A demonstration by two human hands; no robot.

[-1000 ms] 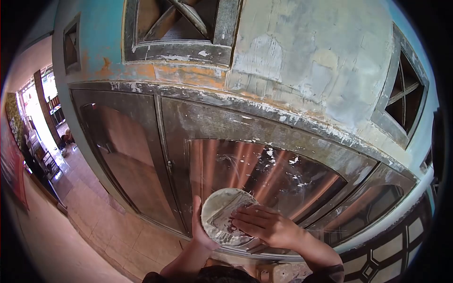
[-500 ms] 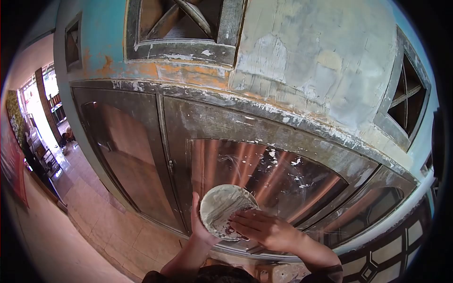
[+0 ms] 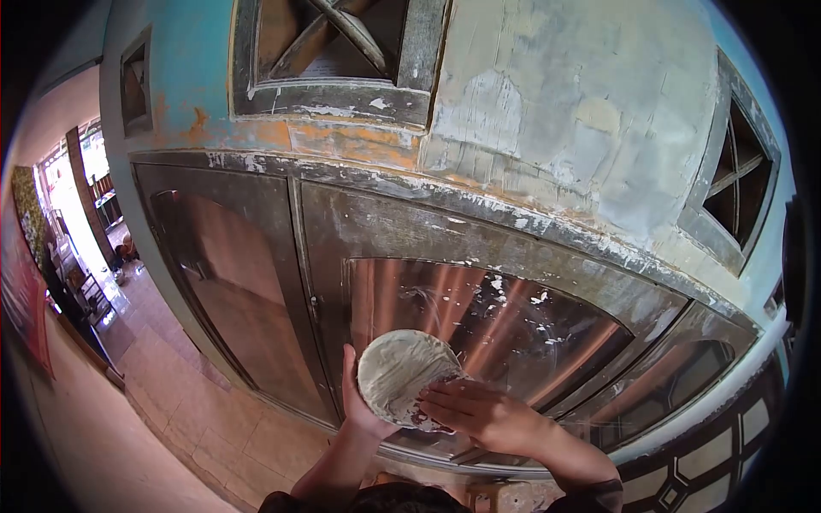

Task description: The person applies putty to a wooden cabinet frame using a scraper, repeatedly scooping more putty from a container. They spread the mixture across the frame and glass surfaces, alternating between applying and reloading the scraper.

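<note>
My left hand (image 3: 365,410) is wrapped round the side and underside of a round, shallow dish (image 3: 366,376) covered in pale grey putty (image 3: 406,359). The thumb stands up along the dish's left edge. My right hand (image 3: 487,416) is over the dish's lower right side, fingers close together and pressed on a flat, putty-smeared scraper (image 3: 434,422). Reddish patches show through the putty there, and the fingers hide most of the scraper. Both hands are in front of a dark wooden door or window panel with glass (image 3: 547,342) spotted white.
Above the panel is a patched, putty-streaked wall (image 3: 556,111), with latticed vent openings (image 3: 342,43) on either side. Tiled floor (image 3: 205,419) runs along the left towards a bright doorway (image 3: 73,205). A patterned dark panel (image 3: 710,462) is at lower right.
The dish and my left hand have shifted slightly up and left. My right hand stays almost in place, still pressed at the dish's lower right. The view has tilted slightly.
</note>
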